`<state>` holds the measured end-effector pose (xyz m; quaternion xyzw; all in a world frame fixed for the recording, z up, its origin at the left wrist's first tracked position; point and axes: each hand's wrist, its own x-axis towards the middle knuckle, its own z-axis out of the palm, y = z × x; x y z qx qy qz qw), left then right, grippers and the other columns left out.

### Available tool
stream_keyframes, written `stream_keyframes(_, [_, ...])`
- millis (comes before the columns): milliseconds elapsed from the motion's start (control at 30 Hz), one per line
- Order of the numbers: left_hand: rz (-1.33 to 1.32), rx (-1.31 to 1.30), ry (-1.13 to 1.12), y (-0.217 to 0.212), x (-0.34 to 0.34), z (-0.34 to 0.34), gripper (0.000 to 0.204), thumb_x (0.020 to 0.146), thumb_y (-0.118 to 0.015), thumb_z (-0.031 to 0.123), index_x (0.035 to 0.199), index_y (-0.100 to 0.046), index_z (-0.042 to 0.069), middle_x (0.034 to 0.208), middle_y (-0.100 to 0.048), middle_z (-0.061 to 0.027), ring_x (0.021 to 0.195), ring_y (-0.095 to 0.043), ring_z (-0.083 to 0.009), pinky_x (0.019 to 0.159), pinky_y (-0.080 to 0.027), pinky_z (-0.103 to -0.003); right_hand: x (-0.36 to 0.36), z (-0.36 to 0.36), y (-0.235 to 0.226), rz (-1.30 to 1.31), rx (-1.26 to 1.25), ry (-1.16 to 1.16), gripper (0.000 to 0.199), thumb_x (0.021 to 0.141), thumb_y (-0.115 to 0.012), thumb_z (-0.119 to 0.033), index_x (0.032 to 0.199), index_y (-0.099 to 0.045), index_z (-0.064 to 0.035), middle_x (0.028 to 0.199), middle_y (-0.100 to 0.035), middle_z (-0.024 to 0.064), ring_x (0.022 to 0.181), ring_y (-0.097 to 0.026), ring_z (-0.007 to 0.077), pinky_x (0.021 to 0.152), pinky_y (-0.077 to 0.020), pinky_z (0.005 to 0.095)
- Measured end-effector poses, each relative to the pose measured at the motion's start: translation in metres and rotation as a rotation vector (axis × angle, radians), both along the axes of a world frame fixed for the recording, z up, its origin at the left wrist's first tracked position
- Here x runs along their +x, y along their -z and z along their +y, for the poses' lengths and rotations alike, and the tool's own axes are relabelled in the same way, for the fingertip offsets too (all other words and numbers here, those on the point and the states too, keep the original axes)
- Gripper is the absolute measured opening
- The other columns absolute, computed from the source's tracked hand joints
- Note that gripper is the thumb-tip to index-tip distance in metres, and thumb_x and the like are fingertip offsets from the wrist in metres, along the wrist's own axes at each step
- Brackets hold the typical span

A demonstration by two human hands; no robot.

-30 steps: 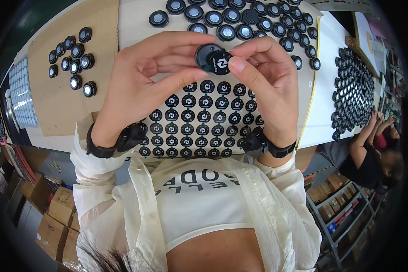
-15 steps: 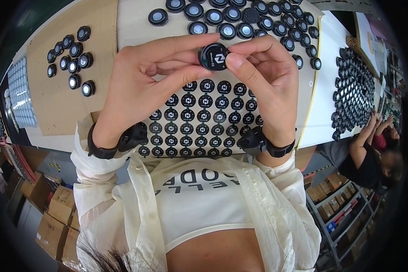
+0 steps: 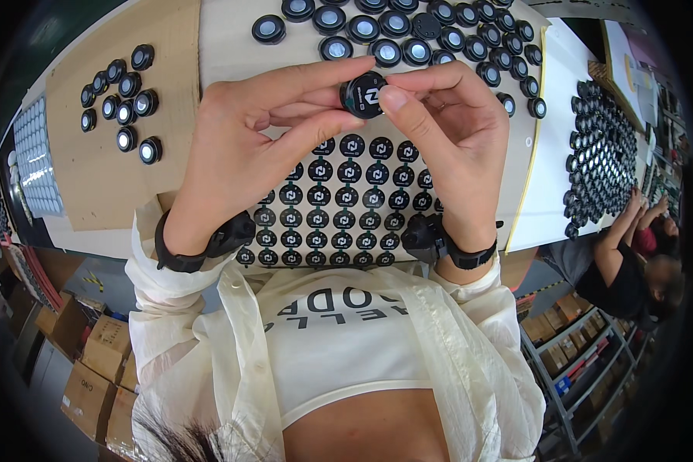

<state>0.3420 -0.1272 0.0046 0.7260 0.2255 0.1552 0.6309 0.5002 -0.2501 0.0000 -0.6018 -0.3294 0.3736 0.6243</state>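
Between my two hands is a thick, round black disc, tilted so that its face with a white emblem (image 3: 359, 95) shows. My left hand (image 3: 242, 146) grips its left rim, the thumb below and the index finger along the top. On the right, my right hand (image 3: 458, 131) presses its thumb on the edge of that face, with the fingers at the upper rim and partly hidden. Below the hands lie rows of round black labels (image 3: 347, 197) with the same white emblem; my hands and wrists hide some at the sides.
Many black discs with pale round centres (image 3: 363, 29) stand beyond my hands. More sit on the cardboard (image 3: 77, 181) at left, beside a clear-wrapped tray (image 3: 37, 162). A dense cluster of discs (image 3: 599, 154) is at right, where another person's hands (image 3: 635, 204) reach in.
The held disc has turned slightly, and my right thumb has shifted a little to the left along its face. My wrists have moved only slightly.
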Motion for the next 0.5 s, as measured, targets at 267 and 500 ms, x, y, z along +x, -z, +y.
stream_keyframes(267, [-0.024,-0.018,-0.073,0.008,0.004,-0.005,0.042,0.087,-0.065,-0.01,0.129,-0.061,-0.004,0.108,-0.071,-0.0164,0.097,-0.072,-0.0203,0.083,-0.058,-0.026,-0.007,0.003,0.004,-0.196,0.024,0.105,0.014,0.083,-0.077,-0.003,0.093,-0.072,0.0039,0.085,-0.072,0.0079,0.078,-0.065,0.011,0.076,-0.0499,0.0242])
stream_keyframes(500, [-0.081,0.075,-0.177,0.016,0.008,-0.013,0.039,0.084,-0.074,0.002,0.123,-0.069,0.007,0.091,-0.075,-0.0115,0.084,-0.074,-0.0154,0.077,-0.059,-0.026,-0.007,0.002,0.006,-0.232,0.002,0.128,0.013,0.081,-0.077,-0.002,0.094,-0.074,0.0019,0.084,-0.072,0.0075,0.077,-0.065,0.0114,0.075,-0.0496,0.0239])
